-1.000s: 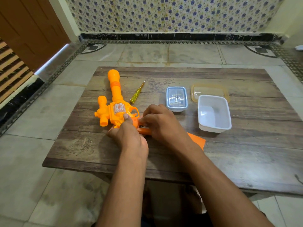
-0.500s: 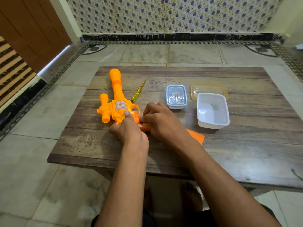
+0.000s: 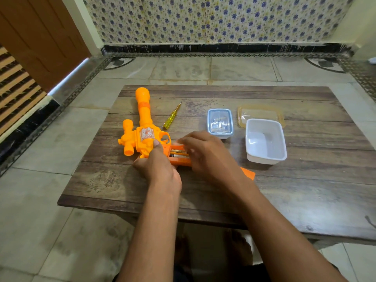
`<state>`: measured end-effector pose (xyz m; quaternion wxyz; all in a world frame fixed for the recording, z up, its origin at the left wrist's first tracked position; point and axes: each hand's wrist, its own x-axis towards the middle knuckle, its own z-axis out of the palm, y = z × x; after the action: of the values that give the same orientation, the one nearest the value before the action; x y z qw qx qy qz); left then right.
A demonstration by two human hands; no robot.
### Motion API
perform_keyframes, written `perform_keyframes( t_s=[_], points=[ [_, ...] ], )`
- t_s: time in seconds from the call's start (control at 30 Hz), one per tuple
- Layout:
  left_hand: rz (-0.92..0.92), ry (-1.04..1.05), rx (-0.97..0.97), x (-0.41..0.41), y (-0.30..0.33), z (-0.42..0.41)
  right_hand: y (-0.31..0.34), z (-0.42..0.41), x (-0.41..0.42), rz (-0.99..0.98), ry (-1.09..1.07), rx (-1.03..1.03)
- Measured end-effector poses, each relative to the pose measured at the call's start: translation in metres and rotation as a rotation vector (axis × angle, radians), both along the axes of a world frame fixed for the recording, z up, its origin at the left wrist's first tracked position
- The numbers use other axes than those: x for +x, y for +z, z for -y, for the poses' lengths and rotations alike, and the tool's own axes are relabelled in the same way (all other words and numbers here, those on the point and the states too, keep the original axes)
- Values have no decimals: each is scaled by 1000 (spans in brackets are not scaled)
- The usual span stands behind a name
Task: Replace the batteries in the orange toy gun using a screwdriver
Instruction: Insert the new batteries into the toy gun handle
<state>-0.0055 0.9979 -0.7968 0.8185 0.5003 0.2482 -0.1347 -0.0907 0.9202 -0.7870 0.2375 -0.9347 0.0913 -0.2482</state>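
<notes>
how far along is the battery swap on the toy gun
Done: the grip compartment is open, batteries exposed, screwdriver set aside. In hand: left hand steadies the toy gun; right hand works at the batteries. Left: finishing the swap and screwing the orange cover back on.

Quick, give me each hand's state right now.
Left hand: closed on the toy gun, pinning it to the table.
Right hand: fingers at the batteries in the open grip; grasp cannot be told.
</notes>
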Motion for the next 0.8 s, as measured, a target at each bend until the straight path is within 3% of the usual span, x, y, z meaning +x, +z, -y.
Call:
perform_keyframes(
  t_s=[0.07, 0.33, 0.8],
  points=[
    [-3, -12, -11, 0, 1, -2, 8, 1, -7, -5, -78, 68],
    [5, -47, 2, -12, 10, -2, 37, -6, -52, -417, -229, 25],
    [-9, -113, 29, -11, 4, -3, 44, 10, -99, -649, -375, 19]
  ],
)
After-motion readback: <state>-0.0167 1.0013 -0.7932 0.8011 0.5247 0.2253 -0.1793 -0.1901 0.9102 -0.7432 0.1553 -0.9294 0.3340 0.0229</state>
